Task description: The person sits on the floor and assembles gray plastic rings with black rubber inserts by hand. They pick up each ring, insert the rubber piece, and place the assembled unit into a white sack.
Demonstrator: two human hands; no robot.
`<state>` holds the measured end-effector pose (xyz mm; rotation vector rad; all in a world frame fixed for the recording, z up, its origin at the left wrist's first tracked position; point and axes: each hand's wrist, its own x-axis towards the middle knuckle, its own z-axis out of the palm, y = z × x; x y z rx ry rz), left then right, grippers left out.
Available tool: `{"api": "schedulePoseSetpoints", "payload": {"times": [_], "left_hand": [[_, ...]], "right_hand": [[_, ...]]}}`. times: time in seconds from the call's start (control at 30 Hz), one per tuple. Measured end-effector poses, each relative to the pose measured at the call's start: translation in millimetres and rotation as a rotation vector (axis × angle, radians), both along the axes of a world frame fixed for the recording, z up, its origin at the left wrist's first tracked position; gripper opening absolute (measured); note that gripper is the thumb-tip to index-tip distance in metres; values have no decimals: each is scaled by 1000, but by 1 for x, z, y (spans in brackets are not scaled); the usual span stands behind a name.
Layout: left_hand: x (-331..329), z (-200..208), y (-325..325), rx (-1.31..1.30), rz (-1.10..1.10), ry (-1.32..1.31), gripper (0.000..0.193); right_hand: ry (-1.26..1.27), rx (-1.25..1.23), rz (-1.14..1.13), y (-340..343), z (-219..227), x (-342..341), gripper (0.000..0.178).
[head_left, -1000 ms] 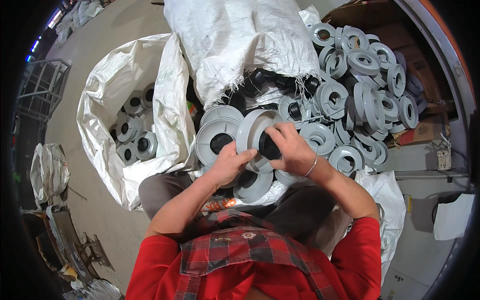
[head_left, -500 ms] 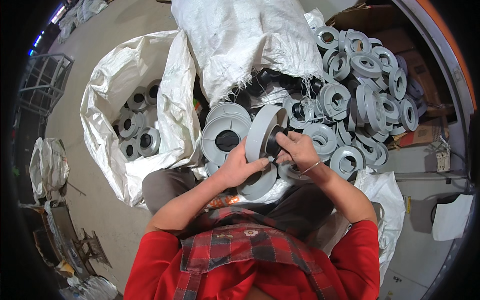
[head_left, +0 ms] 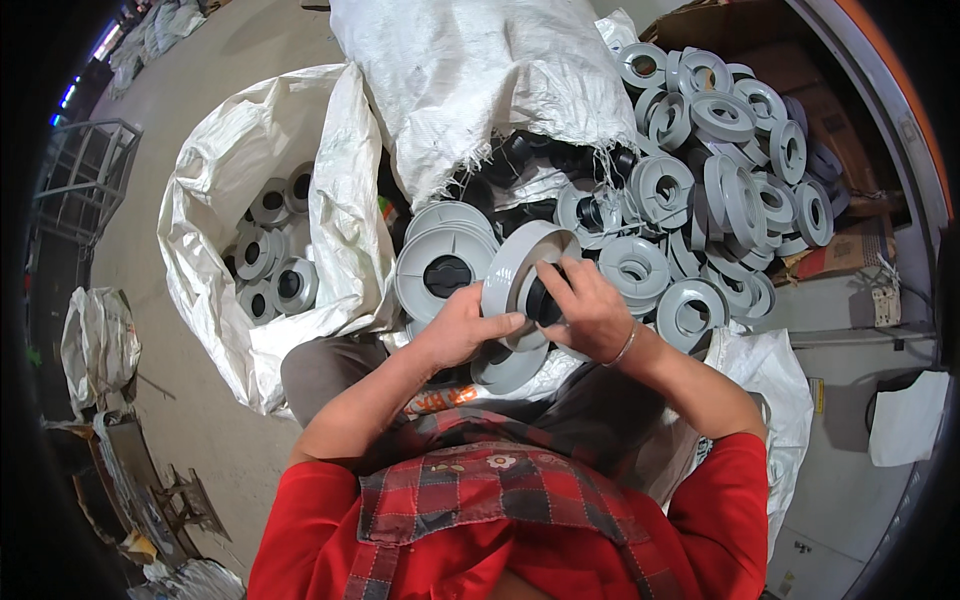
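Note:
In front of my knees, my left hand (head_left: 462,328) is closed round the rim of a grey plastic ring (head_left: 508,272), which is tilted on its edge. My right hand (head_left: 594,312) grips a black round insert (head_left: 541,302) at the ring's middle, thumb and fingers bent over it. Whether the insert is fully seated I cannot tell. Just left of the ring lies a stack of grey discs (head_left: 418,268), the top one with a black centre (head_left: 447,276). Another grey disc (head_left: 512,370) lies under my hands.
An open white woven sack (head_left: 352,200) on the left holds several grey pieces with black centres (head_left: 294,284). A bulging white sack (head_left: 480,75) spills black parts (head_left: 515,155) ahead. Grey rings (head_left: 742,200) are heaped at the right, by cardboard (head_left: 840,255).
My right hand has turned and moved down slightly, its fingers now reaching over the black insert inside the ring. The ring has shifted a little down and left in view.

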<state>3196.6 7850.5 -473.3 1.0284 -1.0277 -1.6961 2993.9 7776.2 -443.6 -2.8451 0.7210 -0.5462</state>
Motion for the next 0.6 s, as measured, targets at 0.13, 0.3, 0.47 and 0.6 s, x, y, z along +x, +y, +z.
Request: {"api": "schedulePoseSetpoints", "payload": {"times": [0.13,0.3,0.47,0.6], "left_hand": [[-2,-1,2,30,14,29,37],[-16,-3,13,-161,140,-53,46],[1,13,39,-201,108,-421,64],[11,9,61,-634,-174,-1163,73]], "right_hand": [[-149,229,-99,-1,-9,1,70],[-186,1886,-454,-29,-10,-12,67],[-284,347,72,20,31,-11,80],[-384,711,257,83,109,-19,36]]}}
